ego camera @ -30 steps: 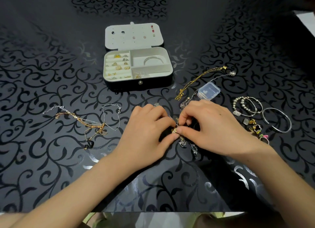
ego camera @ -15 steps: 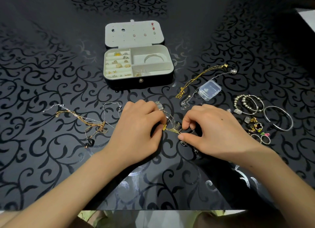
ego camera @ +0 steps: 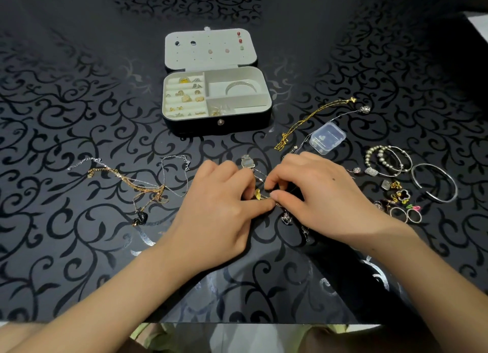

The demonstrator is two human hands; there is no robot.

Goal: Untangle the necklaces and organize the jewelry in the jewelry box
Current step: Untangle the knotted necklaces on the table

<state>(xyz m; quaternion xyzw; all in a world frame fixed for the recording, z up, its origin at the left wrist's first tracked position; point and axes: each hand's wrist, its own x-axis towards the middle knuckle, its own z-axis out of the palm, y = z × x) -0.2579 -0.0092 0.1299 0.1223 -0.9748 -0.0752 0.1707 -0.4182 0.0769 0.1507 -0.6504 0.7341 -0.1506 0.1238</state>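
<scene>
"Two containers on the black scroll-patterned surface (ego camera: 79, 247), yes?"

"Yes. At twelve o'clock the black jewelry box with cream lining (ego camera: 216, 122) lies open. Its left ring rolls carry gold rings and small studs. The upper right compartment holds a silver bangle (ego camera: 241, 87), and the lower right one has a few tiny gold pieces. Stud earrings dot the lid's panel."

"And the other?"

"A small clear plastic case (ego camera: 327, 138) at one o'clock, with pale little bits inside; I cannot tell what they are."

"The hands?"

"At centre. The left hand (ego camera: 219, 215) and right hand (ego camera: 324, 196) each have a fingertip grip pinched on the tangle of gold and silver chain necklaces (ego camera: 257, 194), which lies on the surface between them. A second knot of chains (ego camera: 148, 188) sits at nine o'clock, with bracelets and rings (ego camera: 388, 159) at three."
</scene>
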